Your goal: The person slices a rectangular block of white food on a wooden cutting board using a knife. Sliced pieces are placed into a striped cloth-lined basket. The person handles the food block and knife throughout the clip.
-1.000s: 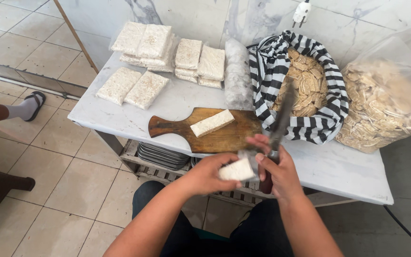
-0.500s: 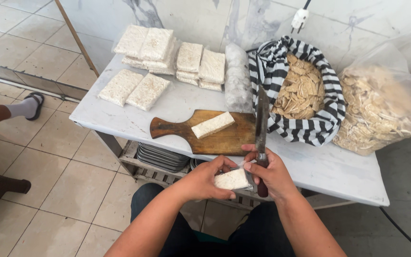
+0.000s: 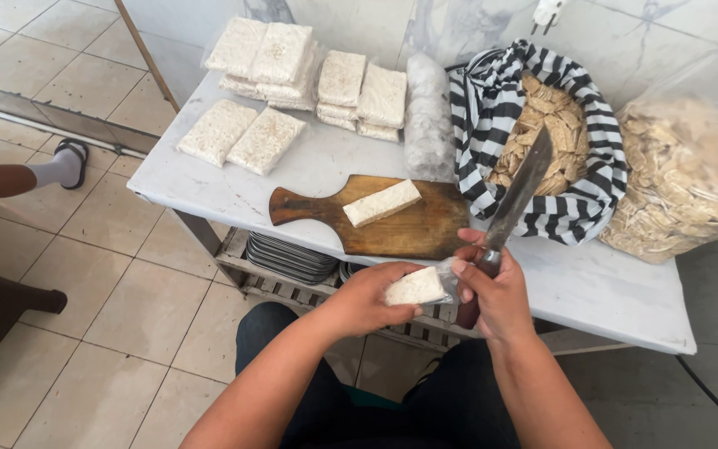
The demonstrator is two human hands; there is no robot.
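Worn wooden board (image 3: 409, 229), dull metal knife (image 3: 518, 189), smooth glossy marble table (image 3: 592, 287).

Bare tabletop (image 3: 608, 291) beside cutting board (image 3: 413, 229)

A tempeh block (image 3: 381, 203) lies on the cutting board (image 3: 425, 229) at the table's (image 3: 608, 295) front edge; wrapped tempeh blocks (image 3: 305, 83) lie behind-left, a striped cloth basket (image 3: 492, 116) behind-right.

The left hand (image 3: 365, 297) holds a pale tempeh block (image 3: 415, 287) in clear wrap below the tabletop (image 3: 592, 287) edge. The right hand (image 3: 496, 291) pinches the wrap while its grip closes on a long knife (image 3: 515, 195), blade angled up. Another block (image 3: 381, 203) lies on the wooden cutting board (image 3: 425, 229), beside a striped bag (image 3: 579, 208) of chips.
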